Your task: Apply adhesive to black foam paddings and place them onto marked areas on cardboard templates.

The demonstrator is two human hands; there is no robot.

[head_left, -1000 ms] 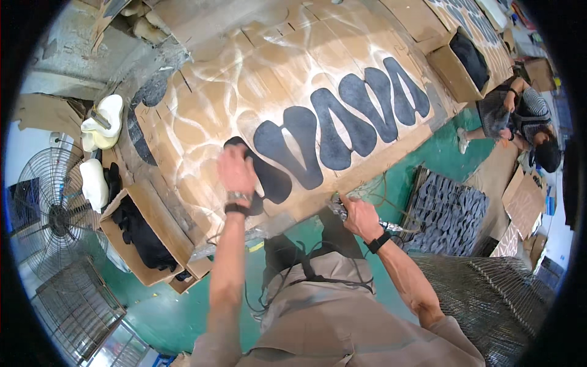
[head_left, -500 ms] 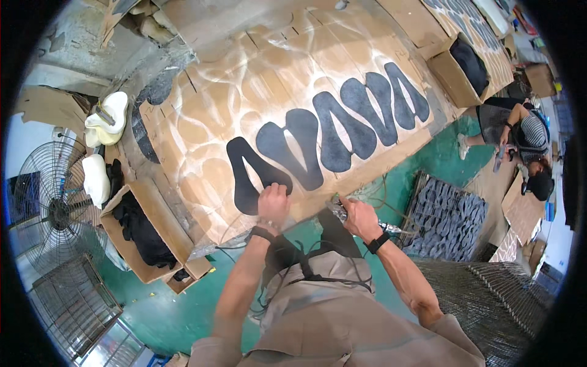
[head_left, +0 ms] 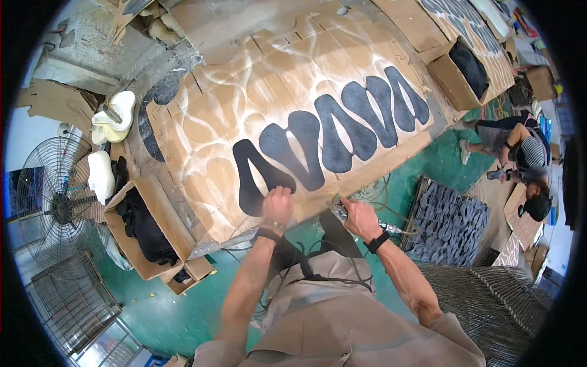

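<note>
My left hand (head_left: 277,205) has its fingers closed at the near end of a black U-shaped flat piece (head_left: 247,183), which looks like a cut shoe-upper part. The piece lies on a cardboard sheet (head_left: 220,144) marked with white overspray outlines. To its right, several similar dark pieces (head_left: 313,160) form a slanting row. Held in my right hand (head_left: 362,219), a metal spray gun (head_left: 337,207) points toward the near edge of the cardboard. Its trigger is hidden by my fingers. A hose (head_left: 385,196) loops beside it.
Cardboard boxes with black pieces stand at the left (head_left: 177,226) and far right (head_left: 451,79). White containers (head_left: 113,119) and a fan (head_left: 60,208) are at left. A rack of dark pieces (head_left: 448,214) and wire mesh (head_left: 477,306) lie right. A co-worker (head_left: 526,153) bends at far right.
The view has shifted slightly, so the cardboard and its pieces appear a little farther right and lower. My hands keep nearly the same pose. The co-worker's arms have moved.
</note>
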